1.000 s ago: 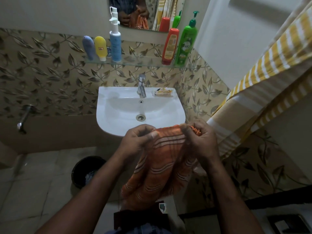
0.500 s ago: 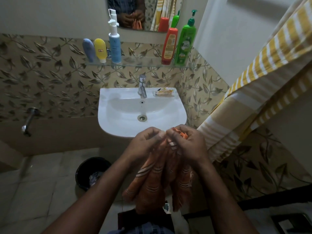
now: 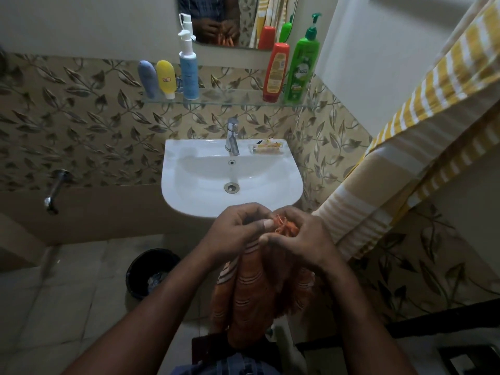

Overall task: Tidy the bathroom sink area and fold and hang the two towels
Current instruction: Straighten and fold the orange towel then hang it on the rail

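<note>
Brought the two top corners together since a second ago, back then held spread wide. Now pinching both frayed corners of the orange striped towel (image 3: 251, 301) between thumb and fingers of the left hand (image 3: 238, 231) and right hand (image 3: 300, 239), knuckles nearly touching, just in front of the sink (image 3: 189, 196) rim, with the rest dangling in ropey folds toward the floor. Could easily end up with a crooked fold, what with hanging bunched instead of flat. Might also lose a corner while swapping grip, and then straight down onto the floor near the black bin (image 3: 151, 272). Tight spot too: yellow striped towel (image 3: 405, 147) draped just to the right, crowding that elbow. Further back, faucet (image 3: 232, 136), small packet (image 3: 266, 148) on the sink ledge, green pump bottle (image 3: 301, 66) and red bottle (image 3: 275, 71) up on the glass shelf (image 3: 230, 100).
</note>
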